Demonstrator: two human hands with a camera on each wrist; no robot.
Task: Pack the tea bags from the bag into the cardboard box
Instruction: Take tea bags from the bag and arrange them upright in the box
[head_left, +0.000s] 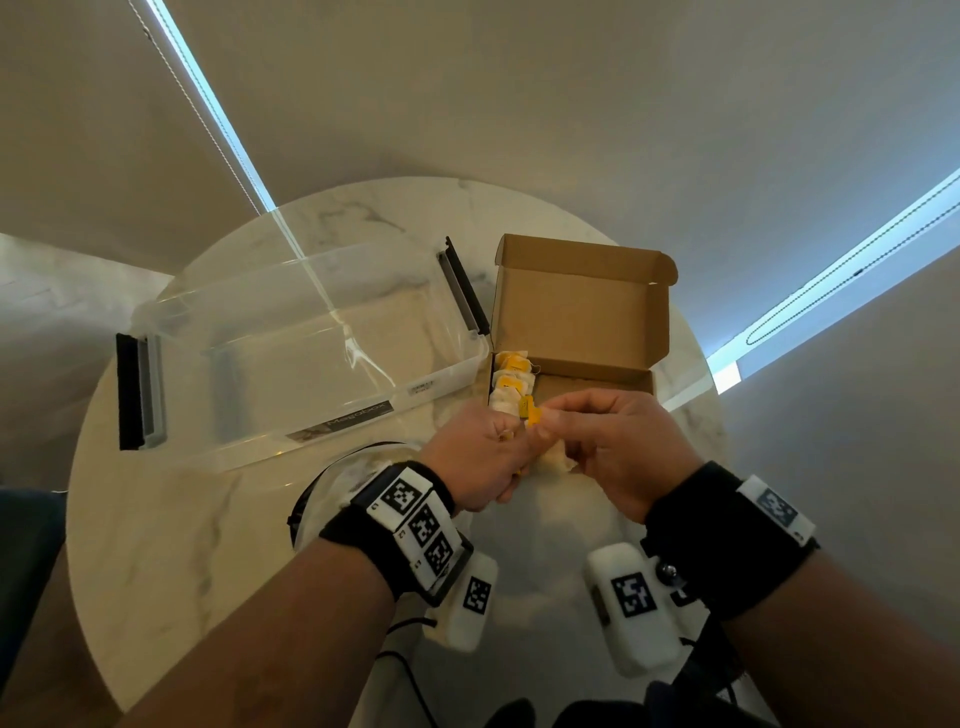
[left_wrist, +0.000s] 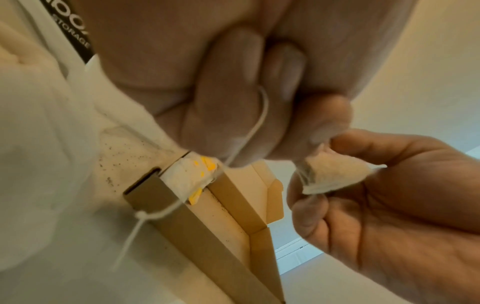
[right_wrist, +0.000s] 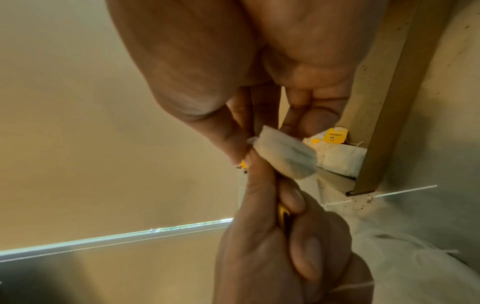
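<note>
- Head view: your left hand (head_left: 480, 457) and right hand (head_left: 618, 452) meet just in front of the near edge of the cardboard box (head_left: 582, 332), with one tea bag (head_left: 553, 460) between them. The right fingers curl in and pinch it; the left fingers close around its string and yellow tag (head_left: 531, 410). A row of packed tea bags (head_left: 511, 382) already fills the left end of the box. The bag they come from (head_left: 358, 470) is only partly visible, behind your left wrist. If you pull your hands apart now, the string may snap or the paper may tear, because both ends are held tight.
- Left wrist view: the string (left_wrist: 255, 127) runs through your curled left fingers (left_wrist: 228, 98), and a loose string (left_wrist: 145, 214) hangs over the near box wall. Your right fingertips (left_wrist: 345, 142) pinch the tea bag by its edge. Dark specks lie on the box floor, so a bag may already leak; squeezing harder could spill more. The hanging string could also snag and drag a packed bag out as you lower this one.
- Right wrist view: the tea bag (right_wrist: 285, 154) sits pinched between right thumb and fingers, with the left hand (right_wrist: 280, 236) closed below it on a yellow tag. The packed bags (right_wrist: 340, 156) lie just beyond, against the box wall (right_wrist: 394, 115). More specks lie on the table (right_wrist: 415, 216). Dropping the bag from here could land it on the wall edge rather than inside.
</note>
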